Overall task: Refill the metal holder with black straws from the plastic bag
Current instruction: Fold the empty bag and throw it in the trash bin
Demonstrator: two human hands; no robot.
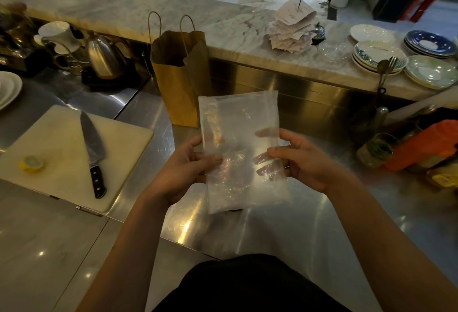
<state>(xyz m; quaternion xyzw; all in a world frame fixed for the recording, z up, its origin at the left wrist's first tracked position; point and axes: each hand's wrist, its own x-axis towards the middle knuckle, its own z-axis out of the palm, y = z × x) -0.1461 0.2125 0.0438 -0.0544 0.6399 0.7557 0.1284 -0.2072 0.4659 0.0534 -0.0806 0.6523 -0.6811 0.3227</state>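
Underneath, a steel surface [347,225] spreads below both hands, with a marble ledge [124,12] running across well beyond the fingers [192,144]. Left of the fingers lies a pale cutting board [49,143]. A brown paper bag [183,83] stands upright just past the fingers, its lower part hidden behind the clear plastic bag [238,138]. That plastic bag is held upright between the two hands, above the surface and in front of the person's chest. Stacked plates [379,54] sit far right on the ledge, near a spike of paper slips [290,27]; a metal kettle [104,57] stands far left. A knife [93,148] rests on the board, blade pointing away, and a cut lemon piece [31,163] lies left of it. The left hand [183,168] grips the bag's left edge, thumb across the front. The right hand [302,163] pinches the right edge, its fingers showing through the plastic from behind. Both forearms reach forward, wrists roughly level.
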